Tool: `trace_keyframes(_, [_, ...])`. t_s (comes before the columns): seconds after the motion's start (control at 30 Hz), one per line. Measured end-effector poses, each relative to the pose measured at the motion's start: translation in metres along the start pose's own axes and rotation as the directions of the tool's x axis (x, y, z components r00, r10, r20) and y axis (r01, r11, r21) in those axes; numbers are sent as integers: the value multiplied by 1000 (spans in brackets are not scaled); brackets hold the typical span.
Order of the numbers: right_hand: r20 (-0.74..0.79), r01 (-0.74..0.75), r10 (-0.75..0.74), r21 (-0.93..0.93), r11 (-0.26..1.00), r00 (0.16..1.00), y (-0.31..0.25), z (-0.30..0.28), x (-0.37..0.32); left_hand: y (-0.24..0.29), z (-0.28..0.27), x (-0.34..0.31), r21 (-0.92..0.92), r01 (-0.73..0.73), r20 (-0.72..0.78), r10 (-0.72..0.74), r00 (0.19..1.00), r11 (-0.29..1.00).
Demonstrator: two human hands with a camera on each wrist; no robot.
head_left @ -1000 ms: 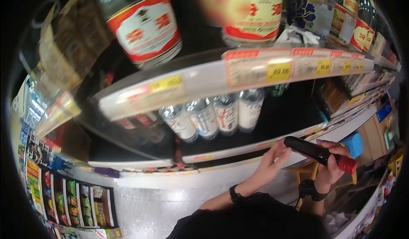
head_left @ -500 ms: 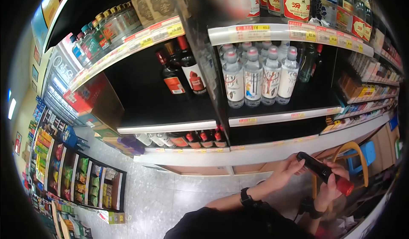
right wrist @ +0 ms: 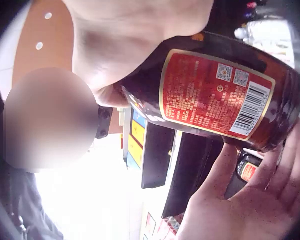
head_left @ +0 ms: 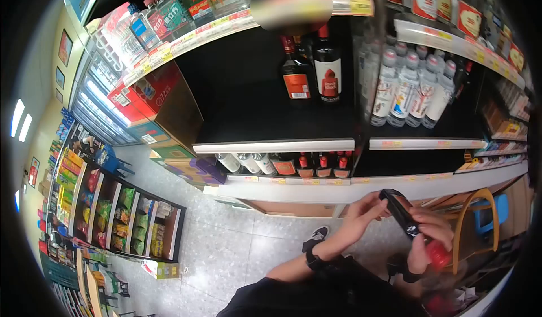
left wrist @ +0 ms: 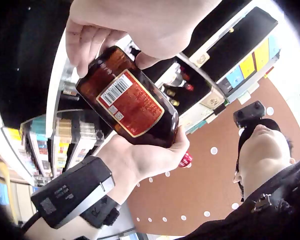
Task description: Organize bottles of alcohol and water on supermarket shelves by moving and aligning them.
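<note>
Both hands hold a dark brown glass liquor bottle [head_left: 398, 212], tilted with its red cap [head_left: 438, 254] toward the person. My left hand [head_left: 362, 214] grips the base end between thumb and fingers. Around the shoulder and neck, my right hand [head_left: 430, 237] has its fingers wrapped. A red label with a gold border [left wrist: 132, 102] and a barcode faces the left wrist view. In the right wrist view that label [right wrist: 215, 95] shows beside the right hand [right wrist: 135, 35], and the left thumb and fingers [right wrist: 270, 175] meet the base.
Two dark bottles [head_left: 327, 71] stand on the middle shelf, with clear bottles [head_left: 415, 91] to their right. Small red-capped bottles [head_left: 323, 167] line the shelf below. A wooden chair [head_left: 477, 226] and blue stool [head_left: 492, 214] stand at right. A snack rack [head_left: 127, 215] is at left.
The head view has swung left along the shelves, bringing the dark bottles toward the middle. Both hands still hold the bottle, which now points more steeply down in the head view.
</note>
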State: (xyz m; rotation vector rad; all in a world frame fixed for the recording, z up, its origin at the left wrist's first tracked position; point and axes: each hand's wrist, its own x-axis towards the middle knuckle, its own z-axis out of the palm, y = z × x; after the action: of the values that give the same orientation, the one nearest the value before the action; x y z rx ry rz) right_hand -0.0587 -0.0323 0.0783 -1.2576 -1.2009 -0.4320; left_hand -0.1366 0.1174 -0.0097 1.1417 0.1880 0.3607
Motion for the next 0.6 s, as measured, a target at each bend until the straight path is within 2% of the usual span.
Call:
trace_keyframes(0.03, [97, 78, -77, -12, 997, 992, 6, 15, 10, 8, -17, 2, -4, 6, 11, -6, 1000, 1000])
trace_keyframes(0.1, [160, 157, -156, 6, 988, 975, 17, 55, 35, 24, -52, 6, 269, -84, -189, 138, 972, 959])
trace_keyframes(0.13, [135, 163, -161, -3, 987, 978, 26, 79, 42, 46, -64, 8, 369, -149, -232, 246, 941, 917])
trace_keyframes(0.17, [120, 170, -168, -9, 985, 978, 34, 101, 48, 63, -78, 11, 481, -235, -215, 374, 902, 845])
trace_keyframes(0.23, [129, 183, -182, 7, 983, 975, 45, 135, 62, 87, -111, 13, 583, -299, -181, 479, 859, 755])
trace_keyframes(0.27, [113, 186, -184, -4, 983, 976, 49, 150, 66, 95, -127, 15, 567, -344, -118, 487, 865, 749])
trace_keyframes(0.3, [95, 183, -181, -16, 983, 979, 53, 164, 70, 104, -137, 17, 569, -335, -130, 484, 865, 751])
trace_keyframes(0.37, [72, 186, -184, -29, 982, 980, 63, 183, 75, 123, -148, 23, 468, -397, -3, 451, 893, 789])
trace_keyframes(0.4, [89, 182, -177, -57, 982, 980, 66, 191, 80, 125, -155, 27, 501, -386, 38, 425, 904, 775])
trace_keyframes(0.5, [116, 175, -159, -144, 974, 980, 80, 205, 92, 129, -167, 45, 521, -441, 104, 458, 883, 731])
trace_keyframes(0.6, [111, 153, -134, -192, 969, 985, 97, 209, 96, 127, -173, 63, 499, -450, 131, 449, 884, 741])
